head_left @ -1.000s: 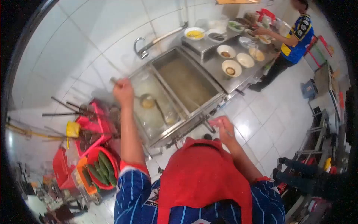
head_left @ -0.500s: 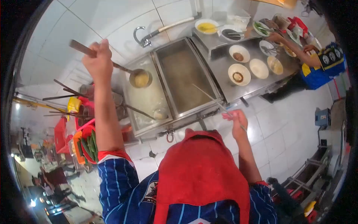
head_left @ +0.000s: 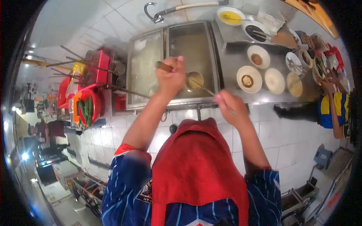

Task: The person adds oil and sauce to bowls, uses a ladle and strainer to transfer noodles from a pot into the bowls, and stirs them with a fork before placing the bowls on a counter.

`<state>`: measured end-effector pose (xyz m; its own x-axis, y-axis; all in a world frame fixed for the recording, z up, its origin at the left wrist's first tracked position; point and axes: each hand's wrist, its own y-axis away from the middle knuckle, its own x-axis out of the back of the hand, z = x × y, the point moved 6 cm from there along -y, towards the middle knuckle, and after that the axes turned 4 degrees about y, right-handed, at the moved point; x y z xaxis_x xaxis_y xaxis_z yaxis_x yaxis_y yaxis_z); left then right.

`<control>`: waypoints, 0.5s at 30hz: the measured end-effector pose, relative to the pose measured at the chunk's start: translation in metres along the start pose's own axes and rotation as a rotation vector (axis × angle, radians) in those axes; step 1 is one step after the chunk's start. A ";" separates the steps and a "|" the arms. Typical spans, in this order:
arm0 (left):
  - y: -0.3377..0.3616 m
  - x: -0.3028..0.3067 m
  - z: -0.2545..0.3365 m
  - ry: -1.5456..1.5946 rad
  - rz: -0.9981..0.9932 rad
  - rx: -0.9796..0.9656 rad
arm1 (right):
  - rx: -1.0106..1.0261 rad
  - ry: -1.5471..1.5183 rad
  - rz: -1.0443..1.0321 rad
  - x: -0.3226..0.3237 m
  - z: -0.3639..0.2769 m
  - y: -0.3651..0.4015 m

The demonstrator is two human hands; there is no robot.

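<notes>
My left hand [head_left: 170, 77] is closed round the wooden handle of a strainer [head_left: 195, 80], whose round basket holds pale yellow food, perhaps noodles. The basket hangs over the front of the right-hand vat [head_left: 192, 45], filled with murky liquid. My right hand [head_left: 230, 107] grips a thin metal utensil, its far tip inside the basket. To the left lies the second vat [head_left: 145, 56], with whitish liquid. Right of the vats, a white bowl with dark sauce [head_left: 249, 79] stands near my right hand, beside several other bowls.
A faucet [head_left: 154, 14] is on the tiled wall. At the left are a red basin of green vegetables [head_left: 90, 107] and a rack of long-handled strainers [head_left: 98, 67]. A co-worker [head_left: 332, 109] reaches over dishes at the far right. More people stand at the far left.
The strainer has moved right, from over the left vat to over the right one. The utensil's tip has come into its basket. The sauce bowl now has pale brown food in its centre.
</notes>
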<state>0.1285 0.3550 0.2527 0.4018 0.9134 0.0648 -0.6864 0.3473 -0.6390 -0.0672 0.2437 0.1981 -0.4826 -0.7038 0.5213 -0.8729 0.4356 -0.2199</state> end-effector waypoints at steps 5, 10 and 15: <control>0.042 -0.015 -0.038 -0.059 0.011 0.065 | 0.068 0.246 -0.104 -0.066 0.057 -0.021; 0.047 -0.009 -0.051 -0.002 0.070 0.106 | 0.078 -0.022 0.022 -0.084 0.081 -0.016; 0.045 -0.001 -0.052 -0.060 0.080 0.133 | -0.039 0.070 -0.051 -0.097 0.084 -0.006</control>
<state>0.1284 0.3583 0.1843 0.3086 0.9489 0.0665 -0.7906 0.2947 -0.5368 -0.0216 0.2622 0.0794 -0.4304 -0.6849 0.5879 -0.8919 0.4229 -0.1604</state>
